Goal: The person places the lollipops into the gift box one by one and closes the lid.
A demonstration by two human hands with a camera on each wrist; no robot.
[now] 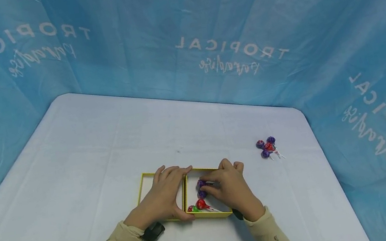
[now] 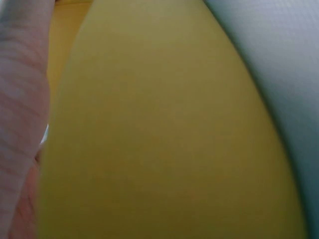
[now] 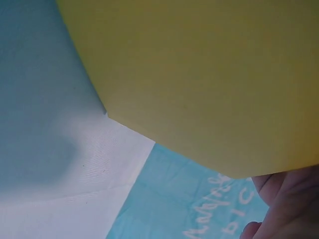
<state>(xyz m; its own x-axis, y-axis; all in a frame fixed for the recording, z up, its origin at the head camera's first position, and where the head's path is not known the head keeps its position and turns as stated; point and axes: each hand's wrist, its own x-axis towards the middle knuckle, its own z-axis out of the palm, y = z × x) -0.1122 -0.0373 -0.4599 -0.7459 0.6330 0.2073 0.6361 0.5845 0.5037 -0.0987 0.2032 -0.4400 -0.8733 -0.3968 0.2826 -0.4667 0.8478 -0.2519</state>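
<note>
A yellow box (image 1: 213,216) with a white inside stands near the front of the table, beside a matching yellow tray (image 1: 140,187) on its left. My left hand (image 1: 164,196) spans the tray and grips where the two meet, fingers at the far rim and thumb at the near one. Inside the box, my right hand (image 1: 229,185) pinches a purple lollipop (image 1: 202,183). Just below it lies another purple lollipop (image 1: 201,194). A red lollipop (image 1: 201,204) and a green-and-red lollipop (image 1: 192,209) are at the near left corner. Both wrist views show mostly yellow wall (image 2: 159,124).
Several purple and red lollipops (image 1: 269,147) lie in a cluster on the white tablecloth (image 1: 163,130), to the right of the box. Blue printed curtains (image 1: 162,35) surround the table at the back and sides.
</note>
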